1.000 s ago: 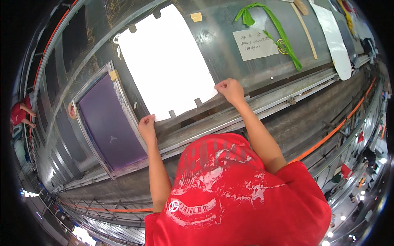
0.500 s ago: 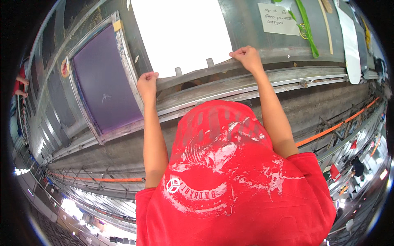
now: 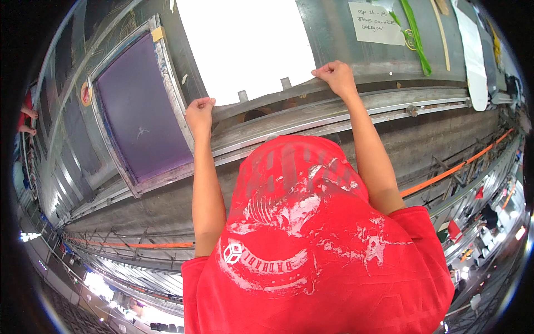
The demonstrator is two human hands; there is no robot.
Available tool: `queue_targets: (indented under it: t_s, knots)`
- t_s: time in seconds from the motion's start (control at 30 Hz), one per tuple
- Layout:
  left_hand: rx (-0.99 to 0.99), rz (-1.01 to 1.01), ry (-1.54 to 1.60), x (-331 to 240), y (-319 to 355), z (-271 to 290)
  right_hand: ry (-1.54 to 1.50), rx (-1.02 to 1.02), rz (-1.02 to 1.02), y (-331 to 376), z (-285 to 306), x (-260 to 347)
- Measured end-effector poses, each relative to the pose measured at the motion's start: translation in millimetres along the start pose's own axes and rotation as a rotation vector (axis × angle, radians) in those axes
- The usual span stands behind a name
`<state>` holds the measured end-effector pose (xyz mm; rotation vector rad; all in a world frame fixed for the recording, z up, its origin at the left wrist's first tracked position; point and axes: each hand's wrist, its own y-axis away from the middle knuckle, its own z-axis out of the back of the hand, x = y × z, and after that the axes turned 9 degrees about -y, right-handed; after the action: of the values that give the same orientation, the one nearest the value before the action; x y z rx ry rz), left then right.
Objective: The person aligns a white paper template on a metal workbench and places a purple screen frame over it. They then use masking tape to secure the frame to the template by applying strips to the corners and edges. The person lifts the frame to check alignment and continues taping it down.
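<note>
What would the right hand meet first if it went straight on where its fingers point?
The white sheet: the right hand's fingertips point leftward at its near right corner and appear to pinch it there. Depth is unclear, so whether they would slide over or under it I can't tell.

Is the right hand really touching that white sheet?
Touching. The head view shows the right hand pinching the white sheet at its near right corner, with no gap between them.
</note>
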<state>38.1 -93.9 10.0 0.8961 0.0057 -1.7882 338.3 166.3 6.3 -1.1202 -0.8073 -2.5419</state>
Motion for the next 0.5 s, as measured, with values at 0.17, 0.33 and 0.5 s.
queue_targets:
  t_s: [0.17,0.33,0.5]
  knots:
    - [0.003,-0.012,0.033,2.9,-0.2,-1.8,-0.019,-0.009,-0.003,-0.5,-0.8,-3.5]
    - [0.011,0.018,0.040,1.5,0.0,-0.9,-0.026,-0.012,0.014,1.1,1.0,2.0]
    - [0.010,0.019,0.039,0.4,1.2,-0.4,-0.041,0.005,-0.015,0.5,2.1,3.8]
